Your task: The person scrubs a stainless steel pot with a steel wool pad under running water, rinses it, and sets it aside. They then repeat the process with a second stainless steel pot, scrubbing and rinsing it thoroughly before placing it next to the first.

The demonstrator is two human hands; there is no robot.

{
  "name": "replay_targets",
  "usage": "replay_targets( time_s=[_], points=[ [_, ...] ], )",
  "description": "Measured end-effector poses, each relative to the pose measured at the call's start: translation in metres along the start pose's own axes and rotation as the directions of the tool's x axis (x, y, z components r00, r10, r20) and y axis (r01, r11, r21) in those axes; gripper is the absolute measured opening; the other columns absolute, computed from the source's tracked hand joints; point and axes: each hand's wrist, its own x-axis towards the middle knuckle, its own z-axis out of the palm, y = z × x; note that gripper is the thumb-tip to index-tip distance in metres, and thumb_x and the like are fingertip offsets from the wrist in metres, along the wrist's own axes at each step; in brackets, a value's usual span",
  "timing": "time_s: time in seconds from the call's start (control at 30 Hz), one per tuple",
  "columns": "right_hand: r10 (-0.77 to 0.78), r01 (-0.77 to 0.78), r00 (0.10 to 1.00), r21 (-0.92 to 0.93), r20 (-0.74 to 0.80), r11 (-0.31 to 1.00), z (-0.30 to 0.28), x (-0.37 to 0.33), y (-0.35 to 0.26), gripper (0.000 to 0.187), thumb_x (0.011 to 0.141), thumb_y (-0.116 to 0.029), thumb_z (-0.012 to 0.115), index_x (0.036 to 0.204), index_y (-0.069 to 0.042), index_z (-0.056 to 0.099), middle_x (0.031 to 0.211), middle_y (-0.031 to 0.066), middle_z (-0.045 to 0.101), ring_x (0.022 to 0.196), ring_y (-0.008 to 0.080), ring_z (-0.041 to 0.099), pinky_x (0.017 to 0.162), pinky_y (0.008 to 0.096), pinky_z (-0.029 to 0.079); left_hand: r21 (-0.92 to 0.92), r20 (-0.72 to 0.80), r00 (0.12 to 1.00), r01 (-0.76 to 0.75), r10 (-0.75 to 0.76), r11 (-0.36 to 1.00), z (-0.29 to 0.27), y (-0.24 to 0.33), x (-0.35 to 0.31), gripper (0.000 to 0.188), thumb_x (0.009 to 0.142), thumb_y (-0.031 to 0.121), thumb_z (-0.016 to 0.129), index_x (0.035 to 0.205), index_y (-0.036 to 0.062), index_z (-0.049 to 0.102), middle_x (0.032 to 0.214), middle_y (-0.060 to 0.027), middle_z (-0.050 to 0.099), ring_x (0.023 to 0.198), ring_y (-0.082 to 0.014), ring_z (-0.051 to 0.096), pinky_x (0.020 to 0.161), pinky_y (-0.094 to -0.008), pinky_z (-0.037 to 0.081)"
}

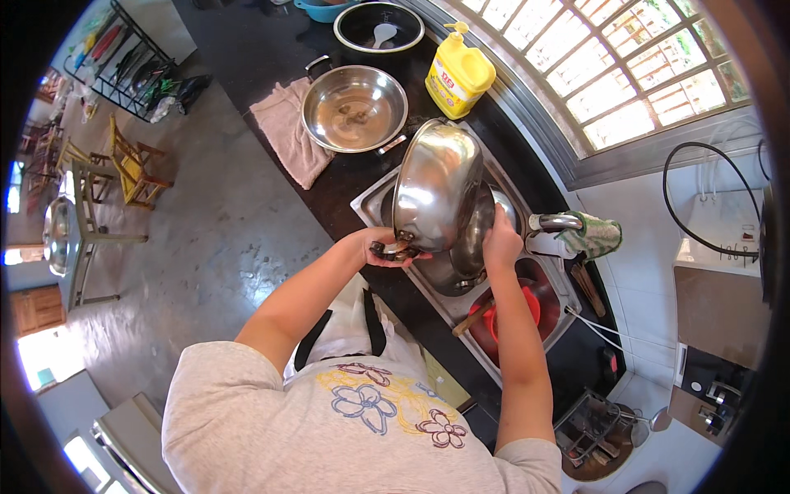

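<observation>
My left hand (393,249) is closed around the dark handle of a deep, shiny steel pot (436,185). The pot is tipped on its side above the left sink bowl (377,202). Lower in that sink, partly behind the pot, sits another steel pan (471,243). My right hand (502,244) is closed at the far side of this pan, near its rim; its fingertips are partly hidden. A faucet (555,222) with a green and white cloth (599,235) draped over its end stands just right of that hand.
In the right sink bowl lies a red plastic container (527,306), with a wooden handle (473,319) across the divider. A wide steel pan (354,107), a pink towel (292,132), a black inner pot (362,15) and a yellow pump bottle (459,76) stand on the dark counter.
</observation>
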Motion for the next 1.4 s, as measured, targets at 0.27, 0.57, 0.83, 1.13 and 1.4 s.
replay_targets(
  time_s=[0.27, 0.57, 0.83, 1.13, 1.4],
  points=[
    [0.167, -0.173, 0.984, 0.125, 0.054, 0.977, -0.029, -0.009, -0.013, 0.048, 0.073, -0.004, 0.060, 0.120, -0.011, 0.051, 0.087, 0.0198, 0.066, 0.079, 0.0404, 0.063, 0.070, 0.0487, 0.050, 0.371, -0.220, 0.946, -0.143, 0.237, 0.918, 0.011, -0.004, -0.021, 0.017, 0.091, 0.012, 0.058, 0.102, -0.0007, 0.060, 0.086, -0.0070, 0.066, 0.066, -0.0123, 0.063, 0.063, -0.0251, 0.058],
    [0.240, -0.209, 0.967, 0.275, -0.085, 0.938, -0.059, -0.008, -0.015, 0.042, 0.073, -0.004, 0.057, 0.115, -0.008, 0.054, 0.078, 0.0202, 0.064, 0.075, 0.0398, 0.063, 0.067, 0.0486, 0.047, 0.769, -0.292, 0.442, -0.419, 0.848, 0.483, 0.033, 0.040, -0.084, 0.035, 0.079, -0.002, 0.063, 0.113, -0.0020, 0.055, 0.089, -0.0109, 0.063, 0.073, -0.0181, 0.063, 0.058, -0.0308, 0.057],
    [0.293, -0.120, 0.945, 0.679, -0.146, 0.725, -0.116, 0.031, -0.085, 0.044, 0.071, 0.001, 0.055, 0.115, -0.001, 0.058, 0.058, -0.0004, 0.040, 0.052, 0.0098, 0.040, 0.053, 0.0248, 0.035, 0.764, -0.360, 0.090, -0.542, 0.929, 0.349, 0.004, 0.115, -0.172, 0.051, 0.077, -0.007, 0.059, 0.123, -0.0011, 0.040, 0.092, -0.0169, 0.061, 0.075, -0.0223, 0.063, 0.060, -0.0356, 0.057],
    [0.356, -0.113, 0.933, 0.981, 0.051, 0.157, -0.025, 0.134, -0.169, 0.047, 0.077, 0.004, 0.054, 0.124, 0.000, 0.049, 0.087, 0.0056, 0.063, 0.069, 0.0109, 0.059, 0.059, 0.0236, 0.047, 0.583, -0.399, 0.165, -0.714, 0.902, 0.388, -0.049, 0.168, -0.268, 0.028, 0.082, -0.005, 0.056, 0.108, -0.0069, 0.049, 0.094, -0.0170, 0.063, 0.079, -0.0260, 0.067, 0.064, -0.0359, 0.059],
    [0.358, -0.379, 0.846, 0.918, 0.395, -0.116, 0.067, 0.165, -0.229, 0.051, 0.076, 0.002, 0.057, 0.124, -0.008, 0.042, 0.082, 0.0031, 0.058, 0.061, 0.0113, 0.055, 0.045, 0.0257, 0.044, 0.592, -0.382, 0.202, -0.696, 0.902, 0.407, -0.040, 0.169, -0.292, 0.024, 0.083, -0.004, 0.055, 0.106, -0.0066, 0.050, 0.094, -0.0172, 0.064, 0.079, -0.0262, 0.067, 0.063, -0.0353, 0.059]
  ],
)
